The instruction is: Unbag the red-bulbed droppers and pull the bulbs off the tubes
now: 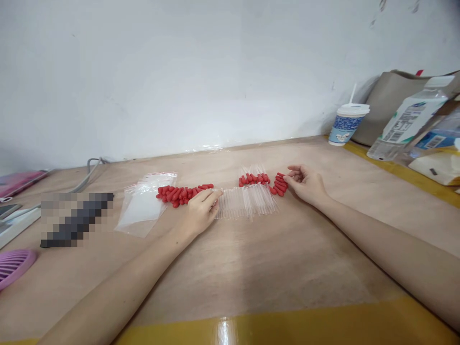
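Note:
My left hand (203, 211) is closed, thumb and fingers pinched together at the left end of a row of thin clear tubes (247, 201); what it holds, if anything, is hidden. Beside that hand lies a heap of red rubber bulbs (174, 194). My right hand (305, 182) pinches a red bulb (281, 175) at the top of a small right-hand group of bulbs. Behind the row, several clear tubes wearing red bulbs (254, 179) lie side by side, open ends toward the wall.
Clear zip bags (142, 206) lie left of the heap. Farther left are a blurred dark object (77, 220), a cable (86, 177) and a pink fan (16, 266). At the back right stand a paper cup with straw (348, 124), a leaning bottle (409, 117) and a grey bag (381, 103).

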Motion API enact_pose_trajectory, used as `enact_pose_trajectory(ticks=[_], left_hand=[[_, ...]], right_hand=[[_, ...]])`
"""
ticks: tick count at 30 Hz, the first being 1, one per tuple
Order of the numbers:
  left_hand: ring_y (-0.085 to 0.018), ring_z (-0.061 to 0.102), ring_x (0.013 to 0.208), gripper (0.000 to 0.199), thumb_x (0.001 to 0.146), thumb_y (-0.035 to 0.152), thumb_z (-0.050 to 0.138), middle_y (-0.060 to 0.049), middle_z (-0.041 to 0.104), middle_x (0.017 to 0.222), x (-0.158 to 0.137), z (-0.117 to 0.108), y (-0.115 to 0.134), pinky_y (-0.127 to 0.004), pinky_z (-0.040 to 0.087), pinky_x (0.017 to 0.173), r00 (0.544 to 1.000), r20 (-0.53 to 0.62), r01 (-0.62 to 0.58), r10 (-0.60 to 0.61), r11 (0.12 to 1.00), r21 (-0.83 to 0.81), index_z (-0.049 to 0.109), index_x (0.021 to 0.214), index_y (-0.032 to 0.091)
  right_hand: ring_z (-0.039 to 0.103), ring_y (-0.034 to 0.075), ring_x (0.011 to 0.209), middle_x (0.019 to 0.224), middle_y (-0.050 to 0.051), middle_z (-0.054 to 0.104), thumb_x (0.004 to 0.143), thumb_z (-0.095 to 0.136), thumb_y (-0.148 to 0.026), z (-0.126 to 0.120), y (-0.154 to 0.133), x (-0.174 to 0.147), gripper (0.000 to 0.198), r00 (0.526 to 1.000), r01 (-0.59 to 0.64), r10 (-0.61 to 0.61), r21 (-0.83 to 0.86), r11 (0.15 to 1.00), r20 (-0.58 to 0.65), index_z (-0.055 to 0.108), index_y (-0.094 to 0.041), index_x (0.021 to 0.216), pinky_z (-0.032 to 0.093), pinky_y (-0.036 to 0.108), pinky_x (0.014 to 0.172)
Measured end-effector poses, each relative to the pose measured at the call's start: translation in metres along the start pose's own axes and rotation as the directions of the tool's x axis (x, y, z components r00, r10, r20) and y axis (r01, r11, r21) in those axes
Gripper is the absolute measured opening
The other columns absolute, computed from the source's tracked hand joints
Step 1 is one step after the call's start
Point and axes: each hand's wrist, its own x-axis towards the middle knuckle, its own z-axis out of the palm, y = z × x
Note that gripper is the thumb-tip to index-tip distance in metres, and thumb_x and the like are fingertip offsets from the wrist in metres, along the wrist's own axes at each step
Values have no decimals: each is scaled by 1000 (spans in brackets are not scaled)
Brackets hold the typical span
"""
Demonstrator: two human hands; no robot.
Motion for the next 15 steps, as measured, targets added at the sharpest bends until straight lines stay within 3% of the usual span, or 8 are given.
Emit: enact_pose_trajectory(ticks=[6, 10, 15], left_hand=[[-17, 61, 79, 23, 82, 24, 53, -8, 63, 89, 1, -9, 11, -31, 52, 73, 993, 106, 52, -43, 995, -85, 58, 102, 15], [-24, 56, 100, 45, 76, 42, 60, -13, 60, 106, 0, -15, 12, -40, 48, 87, 980, 200, 36, -13, 993, -112, 56, 110, 13], [-27, 36, 127, 51, 82, 45, 52, -11, 48, 131, -1, -18, 6, -49, 30, 105, 895, 441, -3, 63, 991, -136, 47, 125, 18]], right_hand=[[53, 14, 60, 74, 4, 65, 68, 60, -38, -2, 0, 0, 37, 999, 50, -51, -113, 992, -9, 58, -16, 98, 46, 31, 60], [52, 15, 61, 74, 3, 67, 68, 61, -38, -2, 0, 0, 38, 995, 102, -97, -158, 982, 35, 59, -17, 100, 44, 31, 61], [52, 16, 65, 80, 5, 66, 69, 60, -39, -4, -2, -1, 35, 990, 137, -140, -235, 962, 5, 63, -17, 96, 43, 32, 62]])
